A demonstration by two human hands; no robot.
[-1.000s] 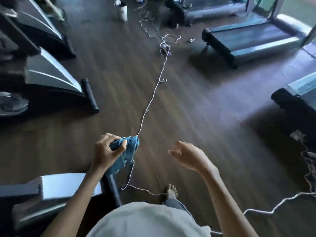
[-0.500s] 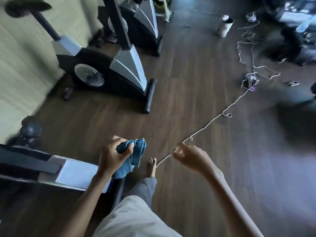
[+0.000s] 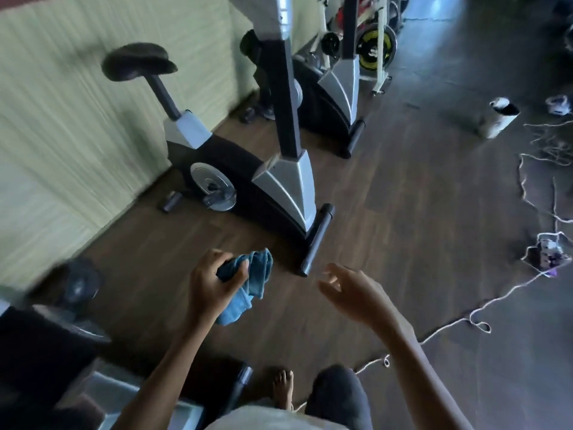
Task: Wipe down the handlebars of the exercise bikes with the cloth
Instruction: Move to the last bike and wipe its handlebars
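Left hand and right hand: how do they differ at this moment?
The left hand grips the bunched blue cloth, thumb and fingers curled round it; the right hand holds nothing. The left hand's fingers are closed tight, while the right hand's are spread and loosely bent. Both hang in front of the body above the wooden floor, and neither touches an exercise bike.

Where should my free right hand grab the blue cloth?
Probably pinch the loose end of the cloth dangling below the left hand, coming from the right: its top is bunched in that grip, and the right hand is open beside it.
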